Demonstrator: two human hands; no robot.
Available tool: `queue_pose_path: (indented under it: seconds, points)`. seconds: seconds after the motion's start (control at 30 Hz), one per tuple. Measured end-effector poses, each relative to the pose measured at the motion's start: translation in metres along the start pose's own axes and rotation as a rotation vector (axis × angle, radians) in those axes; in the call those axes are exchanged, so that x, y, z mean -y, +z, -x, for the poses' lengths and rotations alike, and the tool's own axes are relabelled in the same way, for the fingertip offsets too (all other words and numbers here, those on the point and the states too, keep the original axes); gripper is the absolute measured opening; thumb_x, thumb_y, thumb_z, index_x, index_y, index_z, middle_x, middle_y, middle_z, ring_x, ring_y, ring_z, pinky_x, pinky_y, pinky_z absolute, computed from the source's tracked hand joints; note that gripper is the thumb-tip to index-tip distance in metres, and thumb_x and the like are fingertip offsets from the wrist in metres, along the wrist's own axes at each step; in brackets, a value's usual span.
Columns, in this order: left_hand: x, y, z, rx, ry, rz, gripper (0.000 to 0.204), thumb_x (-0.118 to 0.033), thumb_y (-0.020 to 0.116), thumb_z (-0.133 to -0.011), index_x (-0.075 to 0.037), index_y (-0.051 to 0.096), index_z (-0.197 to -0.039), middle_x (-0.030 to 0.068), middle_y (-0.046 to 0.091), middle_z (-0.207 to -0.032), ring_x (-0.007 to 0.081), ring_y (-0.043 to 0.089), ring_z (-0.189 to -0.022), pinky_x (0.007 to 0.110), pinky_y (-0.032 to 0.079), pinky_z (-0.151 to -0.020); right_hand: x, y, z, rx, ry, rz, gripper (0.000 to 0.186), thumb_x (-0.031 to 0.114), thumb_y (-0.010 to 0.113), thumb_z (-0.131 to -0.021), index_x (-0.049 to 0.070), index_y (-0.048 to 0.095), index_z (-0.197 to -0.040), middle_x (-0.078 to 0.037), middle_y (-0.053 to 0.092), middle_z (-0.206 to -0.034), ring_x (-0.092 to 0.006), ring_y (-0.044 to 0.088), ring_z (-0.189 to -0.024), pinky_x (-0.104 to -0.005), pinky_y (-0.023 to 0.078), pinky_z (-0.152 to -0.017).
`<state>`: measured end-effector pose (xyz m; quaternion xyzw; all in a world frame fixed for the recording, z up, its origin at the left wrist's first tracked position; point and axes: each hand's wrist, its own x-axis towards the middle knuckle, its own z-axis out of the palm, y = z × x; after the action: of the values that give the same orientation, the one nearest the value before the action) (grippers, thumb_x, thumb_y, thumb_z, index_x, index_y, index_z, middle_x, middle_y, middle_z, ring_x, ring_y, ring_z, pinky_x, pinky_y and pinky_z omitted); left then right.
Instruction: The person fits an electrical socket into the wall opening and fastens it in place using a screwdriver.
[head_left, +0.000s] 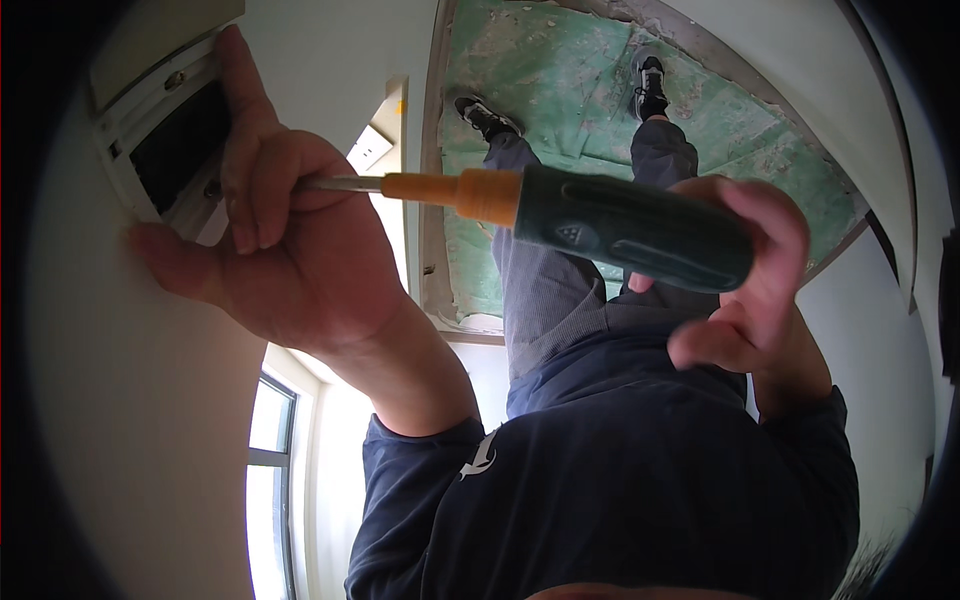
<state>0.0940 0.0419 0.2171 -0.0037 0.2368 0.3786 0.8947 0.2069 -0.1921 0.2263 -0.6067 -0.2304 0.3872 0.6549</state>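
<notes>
A screwdriver (628, 228) with a dark green handle, an orange collar and a thin metal shaft lies across the view, its shaft to the left. My right hand (770, 270) is curled loosely around the handle's butt end, the lowest finger blurred and off the handle. At the left, my left hand (300, 235) is raised palm toward me beside a white rectangular frame (125, 165) with a dark opening. Its index finger stretches up along the frame and its thumb points out left. The other fingers curl around the shaft's end, whose tip they hide.
The frame sits on a pale wall, with a flat cover or panel (160, 40) above it. A white socket plate (370, 148) is behind my left wrist. Green sheeting (560, 90) with pale debris covers the floor under my feet. A window (270, 480) stands at lower left.
</notes>
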Motion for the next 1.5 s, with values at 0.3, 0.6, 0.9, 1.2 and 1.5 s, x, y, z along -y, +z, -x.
queue_pose_path:
  seconds: [0.3, 0.6, 0.9, 1.2, 1.5]
  points:
    - [-0.001, 0.002, -0.001, -0.037, -0.016, -0.01, 0.109, -0.033, 0.077, -0.083, -0.004, 0.005, -0.159, 0.0174, 0.041, -0.151, 0.0102, 0.044, -0.053, 0.021, 0.043, -0.049, 0.004, -0.013, -0.016, 0.193, 0.171, 0.036, 0.064, 0.052, 0.068, -0.09, -0.003, 0.055, -0.12, -0.013, 0.064, -0.09, -0.0249, 0.065, -0.072, -0.0338, 0.051, -0.061]
    - [-0.003, -0.004, -0.002, 0.007, -0.005, 0.011, 0.111, -0.034, 0.078, -0.083, -0.005, 0.003, -0.159, 0.0172, 0.017, -0.165, 0.0115, 0.046, -0.055, 0.022, 0.043, -0.052, 0.004, -0.031, -0.018, 0.28, 0.04, 0.29, 0.061, 0.05, 0.068, -0.091, -0.005, 0.059, -0.116, -0.011, 0.066, -0.09, -0.0165, 0.065, -0.079, -0.0295, 0.048, -0.065]
    - [0.001, 0.001, 0.001, -0.009, -0.013, 0.091, 0.114, -0.029, 0.078, -0.08, -0.004, 0.0, -0.159, 0.0169, 0.02, -0.164, 0.014, 0.05, -0.057, 0.023, 0.047, -0.058, -0.004, -0.024, -0.014, 0.4, -0.274, 0.447, 0.073, 0.038, 0.082, -0.081, -0.006, 0.049, -0.13, -0.015, 0.067, -0.097, -0.0231, 0.066, -0.075, -0.0348, 0.052, -0.07]
    - [-0.002, -0.002, 0.0, 0.032, -0.04, 0.043, 0.111, -0.028, 0.077, -0.08, -0.004, 0.003, -0.159, 0.0175, 0.02, -0.164, 0.0146, 0.05, -0.061, 0.025, 0.05, -0.061, -0.002, -0.028, -0.02, 0.328, -0.294, 0.363, 0.092, 0.051, 0.077, -0.084, -0.006, 0.032, -0.14, -0.021, 0.062, -0.106, -0.0216, 0.064, -0.084, -0.0326, 0.051, -0.072]
    - [-0.001, -0.003, -0.003, 0.007, 0.006, 0.0, 0.107, -0.03, 0.078, -0.079, -0.003, 0.011, -0.158, 0.02, 0.016, -0.165, 0.014, 0.046, -0.059, 0.023, 0.048, -0.058, 0.032, -0.025, -0.017, 0.143, 0.265, 0.437, 0.087, 0.069, 0.063, -0.085, -0.01, 0.052, -0.121, -0.012, 0.061, -0.102, -0.0194, 0.06, -0.087, -0.0309, 0.048, -0.076]
